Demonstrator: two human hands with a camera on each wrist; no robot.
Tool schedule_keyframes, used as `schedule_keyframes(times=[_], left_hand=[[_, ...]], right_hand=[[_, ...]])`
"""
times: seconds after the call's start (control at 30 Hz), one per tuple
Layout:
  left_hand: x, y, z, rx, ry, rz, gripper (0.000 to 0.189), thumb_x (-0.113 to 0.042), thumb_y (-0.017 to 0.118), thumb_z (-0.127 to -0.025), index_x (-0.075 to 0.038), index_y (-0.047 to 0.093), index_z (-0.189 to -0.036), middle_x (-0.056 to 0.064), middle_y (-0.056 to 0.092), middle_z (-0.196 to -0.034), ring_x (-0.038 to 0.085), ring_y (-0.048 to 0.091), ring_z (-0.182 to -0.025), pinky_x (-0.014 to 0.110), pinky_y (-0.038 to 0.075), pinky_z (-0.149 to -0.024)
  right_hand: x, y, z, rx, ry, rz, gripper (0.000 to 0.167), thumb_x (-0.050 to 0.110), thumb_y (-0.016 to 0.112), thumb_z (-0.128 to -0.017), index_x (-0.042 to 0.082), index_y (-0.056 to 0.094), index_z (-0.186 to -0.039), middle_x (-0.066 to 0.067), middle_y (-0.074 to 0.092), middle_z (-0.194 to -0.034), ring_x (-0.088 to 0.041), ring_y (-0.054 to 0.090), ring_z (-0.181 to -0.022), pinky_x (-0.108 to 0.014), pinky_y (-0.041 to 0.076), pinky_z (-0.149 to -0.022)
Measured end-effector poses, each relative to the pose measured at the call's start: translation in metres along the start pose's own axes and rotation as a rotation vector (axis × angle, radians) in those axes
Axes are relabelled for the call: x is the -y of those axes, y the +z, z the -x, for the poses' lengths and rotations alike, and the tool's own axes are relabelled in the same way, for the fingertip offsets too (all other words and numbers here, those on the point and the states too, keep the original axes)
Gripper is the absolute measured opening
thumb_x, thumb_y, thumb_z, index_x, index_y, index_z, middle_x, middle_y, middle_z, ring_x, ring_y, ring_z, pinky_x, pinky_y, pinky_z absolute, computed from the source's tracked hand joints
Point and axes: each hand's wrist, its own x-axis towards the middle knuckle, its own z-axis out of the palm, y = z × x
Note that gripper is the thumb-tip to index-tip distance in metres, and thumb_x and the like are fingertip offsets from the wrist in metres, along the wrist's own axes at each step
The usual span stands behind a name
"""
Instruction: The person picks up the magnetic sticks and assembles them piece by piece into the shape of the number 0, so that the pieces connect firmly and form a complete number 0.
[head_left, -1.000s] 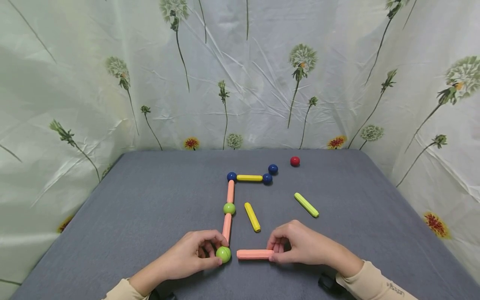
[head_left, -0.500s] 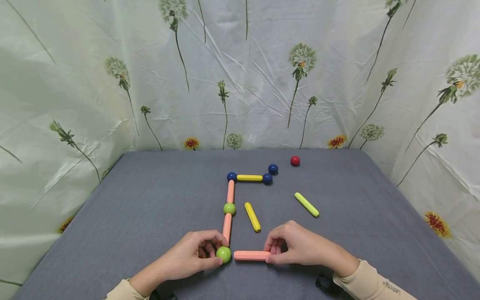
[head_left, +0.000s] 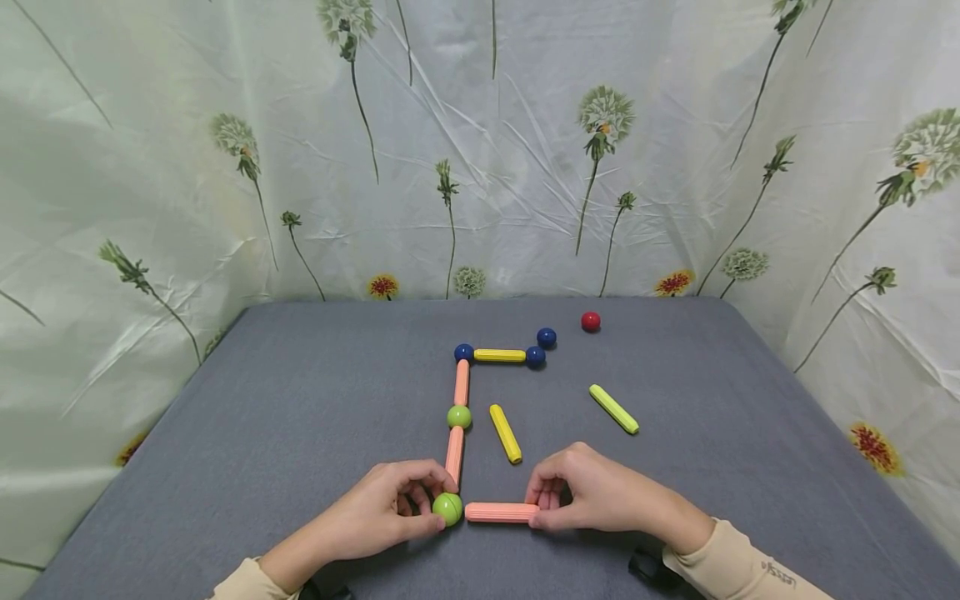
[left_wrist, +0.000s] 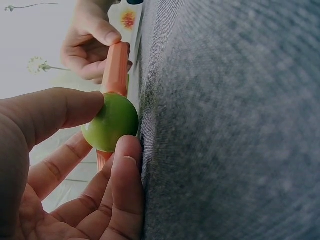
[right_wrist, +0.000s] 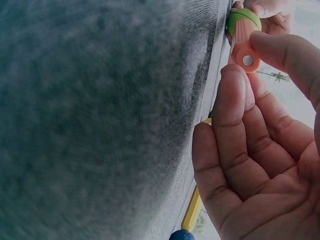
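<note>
My left hand (head_left: 393,510) holds a green ball (head_left: 447,509) between thumb and fingers at the near end of a chain of sticks and balls. Pinched in my right hand (head_left: 588,493) is a pink magnetic stick (head_left: 499,512), lying level and pointing left at that ball; a round metal dot shows on its near end in the right wrist view. Only a sliver separates stick and ball in the head view. From the held ball the chain runs away through a pink stick (head_left: 454,457), another green ball (head_left: 459,417) and a further pink stick (head_left: 461,383).
At the chain's far corner, a blue ball (head_left: 464,354) joins a yellow stick (head_left: 499,356) ending in another blue ball (head_left: 535,357). A third blue ball (head_left: 547,337) and a red ball (head_left: 591,322) sit behind. Loose yellow (head_left: 506,434) and lime sticks (head_left: 613,409) lie on the grey cloth.
My right hand has slid left with the pink stick, narrowing the gap to the green ball. My left hand and the rest of the chain have stayed in place.
</note>
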Motion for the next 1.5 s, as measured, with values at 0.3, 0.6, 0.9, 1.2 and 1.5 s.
schedule_keyframes(times=[0.3,0.6,0.9,1.2,1.5], left_hand=[[0.002,0.0,0.0,0.0,0.019,-0.003,0.024,-0.016,0.084,-0.095,-0.018,0.073,-0.116,0.007,0.074,-0.103,0.002,0.065,-0.079,0.021,0.053,-0.063],[0.0,0.0,-0.001,0.006,0.022,-0.021,0.027,-0.022,0.084,-0.095,-0.02,0.076,-0.121,0.0,0.074,-0.11,0.002,0.066,-0.082,0.021,0.054,-0.065],[0.003,0.001,-0.001,-0.017,0.082,-0.056,0.027,-0.026,0.084,-0.095,-0.019,0.078,-0.121,0.001,0.075,-0.106,-0.001,0.065,-0.082,0.021,0.056,-0.066],[0.002,-0.001,-0.001,-0.002,0.027,-0.04,0.027,-0.024,0.085,-0.094,-0.02,0.079,-0.12,-0.003,0.075,-0.107,0.001,0.065,-0.082,0.021,0.055,-0.066],[0.001,-0.001,-0.002,0.003,0.018,-0.028,0.027,-0.024,0.085,-0.094,-0.021,0.079,-0.12,-0.002,0.075,-0.109,0.002,0.066,-0.083,0.021,0.055,-0.066]], right_hand=[[0.002,0.001,-0.003,0.015,0.015,0.0,0.008,0.024,0.082,-0.097,0.027,0.075,-0.097,0.019,0.067,-0.083,0.007,0.06,-0.075,-0.019,0.056,-0.069],[0.001,0.001,-0.005,0.029,0.029,0.01,0.008,0.025,0.083,-0.096,0.026,0.075,-0.096,0.019,0.066,-0.083,0.007,0.06,-0.075,-0.019,0.056,-0.07],[-0.001,-0.001,-0.006,0.043,0.042,0.015,0.008,0.03,0.082,-0.098,0.025,0.076,-0.099,0.019,0.066,-0.085,0.006,0.06,-0.077,-0.019,0.056,-0.071],[-0.003,-0.013,-0.005,0.022,0.027,0.028,0.018,0.034,0.081,-0.098,0.019,0.076,-0.107,0.018,0.069,-0.09,0.005,0.063,-0.081,-0.022,0.058,-0.075],[-0.008,-0.042,-0.008,-0.078,0.035,0.142,0.017,0.029,0.078,-0.101,0.014,0.077,-0.109,0.014,0.073,-0.093,0.003,0.063,-0.082,-0.023,0.057,-0.075]])
